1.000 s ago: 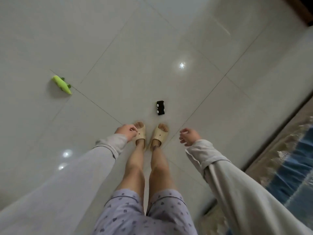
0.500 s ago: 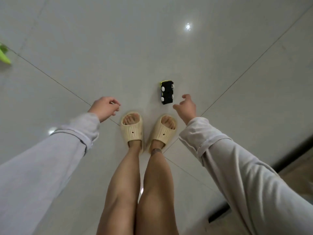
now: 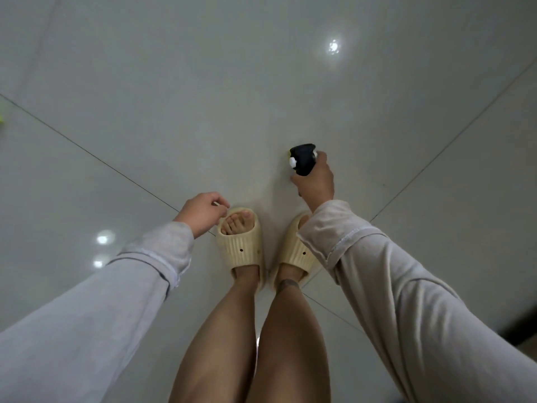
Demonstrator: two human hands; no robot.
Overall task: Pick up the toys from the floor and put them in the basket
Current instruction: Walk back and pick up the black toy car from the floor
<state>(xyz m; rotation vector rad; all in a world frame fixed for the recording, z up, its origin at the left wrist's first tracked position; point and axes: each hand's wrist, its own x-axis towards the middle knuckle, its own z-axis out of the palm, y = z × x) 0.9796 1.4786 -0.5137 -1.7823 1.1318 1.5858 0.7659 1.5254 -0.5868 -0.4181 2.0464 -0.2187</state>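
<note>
Grey tiled floor (image 3: 174,82) under a standing person. Right hand (image 3: 315,183) grips black toy car (image 3: 303,161) with white wheels, fingers curled round its near end, just ahead of right slipper (image 3: 293,253). Car on floor or lifted, cannot tell. Left hand (image 3: 203,212) loosely curled, holding nothing, over left slipper (image 3: 242,253) toes.

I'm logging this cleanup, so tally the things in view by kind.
Toy car, in the right hand grip: 1
Slippers, left and right: 2
Green sliver at left edge, too cut off to name: 1
Total: 4
</note>
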